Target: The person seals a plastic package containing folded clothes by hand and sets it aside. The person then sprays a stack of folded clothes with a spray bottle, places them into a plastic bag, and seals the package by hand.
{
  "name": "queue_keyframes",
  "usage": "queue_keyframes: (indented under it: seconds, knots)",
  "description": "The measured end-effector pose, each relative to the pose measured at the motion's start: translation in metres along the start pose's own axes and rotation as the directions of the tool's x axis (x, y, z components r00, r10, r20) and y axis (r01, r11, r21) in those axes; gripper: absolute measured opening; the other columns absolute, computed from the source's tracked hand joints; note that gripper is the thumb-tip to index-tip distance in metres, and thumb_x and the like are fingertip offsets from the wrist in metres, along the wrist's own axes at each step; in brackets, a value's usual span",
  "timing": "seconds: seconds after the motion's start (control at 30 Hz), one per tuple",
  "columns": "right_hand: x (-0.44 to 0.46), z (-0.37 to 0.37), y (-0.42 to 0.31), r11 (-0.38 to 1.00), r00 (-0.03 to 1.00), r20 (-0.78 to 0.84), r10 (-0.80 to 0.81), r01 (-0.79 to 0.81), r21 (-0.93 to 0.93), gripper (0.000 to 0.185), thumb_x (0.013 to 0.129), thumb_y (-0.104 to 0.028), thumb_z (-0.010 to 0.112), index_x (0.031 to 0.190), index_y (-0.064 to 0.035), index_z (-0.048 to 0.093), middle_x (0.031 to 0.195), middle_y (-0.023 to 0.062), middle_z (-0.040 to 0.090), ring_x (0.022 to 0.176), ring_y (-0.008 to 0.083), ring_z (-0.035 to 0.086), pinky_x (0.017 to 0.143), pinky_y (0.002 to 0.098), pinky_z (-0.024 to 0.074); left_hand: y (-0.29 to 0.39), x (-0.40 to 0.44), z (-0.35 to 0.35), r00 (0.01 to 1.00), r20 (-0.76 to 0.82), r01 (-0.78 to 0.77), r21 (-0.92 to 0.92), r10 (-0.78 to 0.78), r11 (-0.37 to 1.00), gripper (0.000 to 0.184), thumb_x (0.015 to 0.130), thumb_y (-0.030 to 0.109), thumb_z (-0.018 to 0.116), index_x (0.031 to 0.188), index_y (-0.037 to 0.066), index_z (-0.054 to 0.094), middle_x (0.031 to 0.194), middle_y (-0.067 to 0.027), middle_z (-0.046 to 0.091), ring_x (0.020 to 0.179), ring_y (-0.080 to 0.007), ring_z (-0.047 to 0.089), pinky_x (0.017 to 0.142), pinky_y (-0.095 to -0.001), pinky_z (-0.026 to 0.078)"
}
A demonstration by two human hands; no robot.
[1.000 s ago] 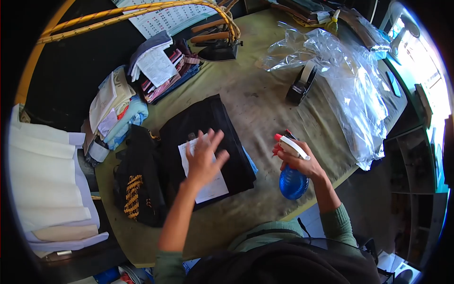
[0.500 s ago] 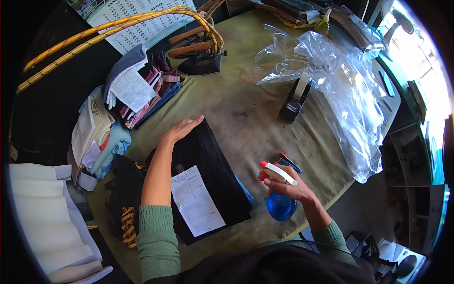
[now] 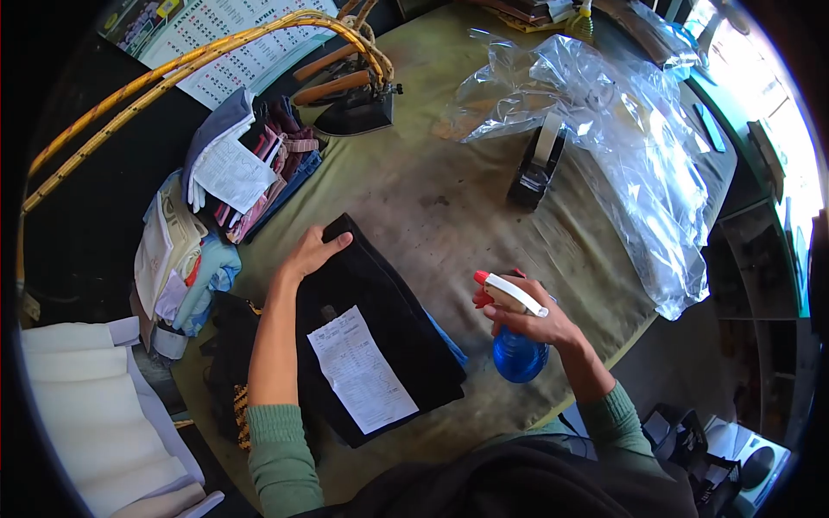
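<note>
A folded black garment (image 3: 371, 285) lies on the cloth-covered table, with a printed paper slip (image 3: 363, 371) on top and a bit of blue cloth showing along its right side. My left hand (image 3: 313, 255) is closed on the garment's far left corner, thumb on top and fingers partly hidden beneath. In my right hand (image 3: 540, 319) is a spray bottle with a blue body (image 3: 520, 356) and a white and red trigger head (image 3: 511, 293). It is upright, just right of the garment and apart from it. A small dark tool behind that hand is mostly hidden.
An iron (image 3: 356, 114) with a yellow cord stands at the back. Folded clothes (image 3: 246, 173) are stacked on the left. A tape dispenser (image 3: 537, 164) and clear plastic wrapping (image 3: 617, 147) lie at the back right. A calendar (image 3: 233, 47) lies beyond the iron.
My left hand has shifted from lying over the garment's far edge to gripping its corner, with the thumb now on top. My right hand still holds the spray bottle. The view has shifted slightly.
</note>
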State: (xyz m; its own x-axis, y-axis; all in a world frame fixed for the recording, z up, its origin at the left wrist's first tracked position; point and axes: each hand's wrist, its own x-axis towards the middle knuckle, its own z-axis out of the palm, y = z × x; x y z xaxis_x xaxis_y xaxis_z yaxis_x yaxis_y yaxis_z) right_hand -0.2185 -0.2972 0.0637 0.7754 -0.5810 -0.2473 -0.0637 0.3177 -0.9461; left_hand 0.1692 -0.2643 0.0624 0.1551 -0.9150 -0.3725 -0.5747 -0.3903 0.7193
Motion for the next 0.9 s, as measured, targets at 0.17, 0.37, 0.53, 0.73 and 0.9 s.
queue_keyframes:
  seconds: [0.17,0.37,0.53,0.73,0.9]
  knots:
    - [0.002,0.0,-0.005,0.996,0.997,-0.006,-0.077,0.077,-0.037,0.04,0.084,-0.027,0.068,0.108,0.0028,0.057,0.095,0.0091,0.062,0.078,0.0142,0.061,0.06,0.0277,0.0532,-0.005,-0.026,-0.003,0.958,-0.236,-0.152,0.074,0.165,0.986,0.069,0.076,0.062,0.064,0.093,-0.005,0.061,0.078,-0.0037,0.062,0.078,-0.0122,0.058,0.072,-0.0295,0.047]
    - [0.012,-0.001,-0.025,0.988,0.996,0.04,-0.084,0.089,-0.129,0.037,0.085,-0.029,0.066,0.106,0.0006,0.06,0.085,0.0085,0.063,0.07,0.0146,0.061,0.06,0.0285,0.0517,0.03,-0.137,-0.021,0.8,-0.49,-0.422,-0.047,0.347,0.905,0.078,0.072,0.075,0.051,0.071,-0.003,0.06,0.063,-0.0029,0.06,0.059,-0.0122,0.057,0.093,-0.0403,0.042]
    - [0.013,0.017,-0.041,0.824,0.932,0.36,-0.044,0.238,-0.514,0.036,0.085,-0.029,0.063,0.116,-0.0098,0.06,0.086,0.0175,0.064,0.074,0.0303,0.061,0.07,0.0363,0.0482,0.069,-0.206,-0.018,0.658,-0.485,-0.529,0.245,0.576,0.812,0.074,0.075,0.077,0.038,0.056,0.006,0.047,0.051,-0.0021,0.054,0.052,-0.0145,0.055,0.105,-0.0497,0.031]
    - [0.006,0.028,-0.038,0.796,0.733,0.66,0.162,0.298,-0.526,0.037,0.084,-0.028,0.062,0.117,-0.0119,0.061,0.093,0.0177,0.065,0.085,0.032,0.062,0.072,0.041,0.0474,0.092,-0.233,-0.003,0.553,-0.497,-0.593,0.329,0.668,0.735,0.072,0.076,0.076,0.041,0.052,0.009,0.051,0.049,0.002,0.056,0.049,-0.0139,0.058,0.105,-0.0476,0.03]
    - [0.023,0.019,-0.048,0.818,0.882,0.471,0.011,0.263,-0.511,0.033,0.085,-0.03,0.063,0.11,-0.0086,0.063,0.077,0.0134,0.065,0.067,0.0258,0.062,0.064,0.0358,0.0473,0.093,-0.225,0.001,0.598,-0.503,-0.479,0.402,0.625,0.781,0.074,0.073,0.078,0.035,0.055,0.007,0.048,0.049,0.0001,0.052,0.05,-0.0134,0.055,0.103,-0.049,0.032]
